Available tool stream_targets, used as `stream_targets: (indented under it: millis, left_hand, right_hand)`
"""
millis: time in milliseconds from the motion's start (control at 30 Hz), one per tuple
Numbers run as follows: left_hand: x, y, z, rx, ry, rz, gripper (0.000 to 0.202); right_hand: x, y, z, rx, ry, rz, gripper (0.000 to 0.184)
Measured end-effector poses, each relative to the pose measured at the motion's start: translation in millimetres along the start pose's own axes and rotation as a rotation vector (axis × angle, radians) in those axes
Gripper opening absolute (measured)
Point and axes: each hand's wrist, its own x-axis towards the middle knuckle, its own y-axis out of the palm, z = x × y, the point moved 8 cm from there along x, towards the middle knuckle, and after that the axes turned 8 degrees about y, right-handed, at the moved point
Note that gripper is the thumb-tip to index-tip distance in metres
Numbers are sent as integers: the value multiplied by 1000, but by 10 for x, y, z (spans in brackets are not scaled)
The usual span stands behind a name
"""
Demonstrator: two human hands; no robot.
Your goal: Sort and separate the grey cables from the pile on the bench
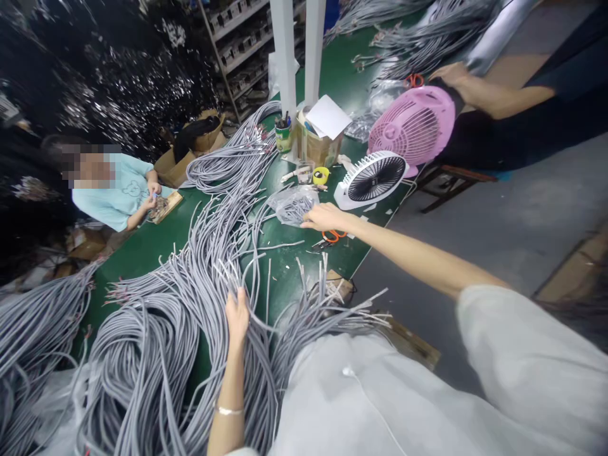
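My left hand [237, 313] is closed around grey cables [232, 275], near their pale stripped ends. More of these cables run in a thick bundle along the green table [280, 253]. Stretched forward, my right hand [327, 218] touches the near right side of a clear plastic bag [291, 204] filled with short grey pieces. Its fingers are drawn together at the bag, and what lies between them is hidden. Orange-handled scissors [335, 236] lie just below my right hand.
A white fan [373, 180] and a pink fan [413, 126] stand on the right. Behind the bag are a yellow tape roll [320, 175], a pen tin [283, 136] and a carton [316, 145]. One co-worker sits across at left; another person's hand [451, 75] is by the pink fan.
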Motion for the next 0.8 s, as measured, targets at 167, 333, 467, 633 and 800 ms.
stream_targets:
  millis: [167,333,467,633,800]
  left_hand:
    - [15,322,323,90,-51,51,45]
    - [-260,676,597,146,-71,238,46]
    - [-528,1016,557,163,21,433,47]
    - [-396,1067,434,251,108,434,26]
    - [54,924,445,404,28,208,52]
  right_hand:
    - [560,195,58,93,40,-53,51]
    - [392,448,224,151,-120,5,46]
    - [-80,839,399,172,-231,85,33]
    - [-478,1117,304,206,-188,100,25]
    - [-674,1114,130,276,-123,40,25]
